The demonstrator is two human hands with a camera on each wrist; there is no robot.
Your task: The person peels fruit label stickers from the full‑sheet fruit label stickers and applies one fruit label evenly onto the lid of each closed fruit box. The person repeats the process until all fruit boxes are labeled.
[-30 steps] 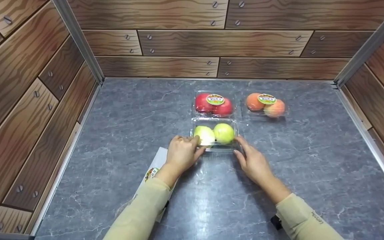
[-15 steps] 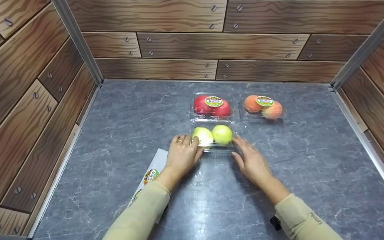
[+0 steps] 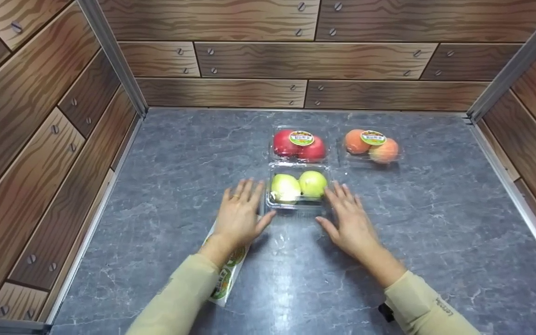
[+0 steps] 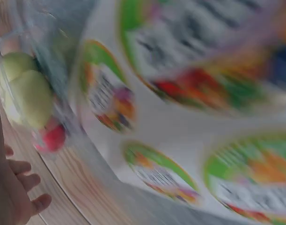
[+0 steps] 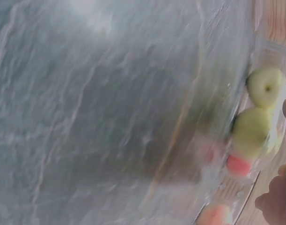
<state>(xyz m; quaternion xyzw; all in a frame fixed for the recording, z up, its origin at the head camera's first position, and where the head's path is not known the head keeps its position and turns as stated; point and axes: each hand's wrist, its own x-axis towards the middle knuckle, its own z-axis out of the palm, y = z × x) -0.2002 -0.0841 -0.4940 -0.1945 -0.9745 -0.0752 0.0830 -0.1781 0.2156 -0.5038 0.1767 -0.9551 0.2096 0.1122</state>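
A clear plastic box (image 3: 299, 204) with two yellow-green fruits (image 3: 313, 184) inside stands in the middle of the table, its lid without a sticker. To its left my left hand (image 3: 239, 217) is spread flat, fingers apart, with nothing in its grasp. My right hand (image 3: 351, 221) is at the box's right side, fingers stretched, fingertips right at the near right edge. Under my left wrist lies a white sheet of oval fruit stickers (image 3: 225, 279), which shows large in the left wrist view, its stickers (image 4: 162, 171) printed green, red and orange.
Behind this box stands a clear box of red fruits (image 3: 299, 145) with an oval sticker on its lid. To the right of that is a box of orange fruits (image 3: 371, 146), also stickered. Wood-patterned walls (image 3: 314, 60) enclose the grey marbled table (image 3: 435, 209).
My left hand has let go of the near box's left side and moved left, its fingers spreading out. The right hand stays beside the box, its fingers now straighter.
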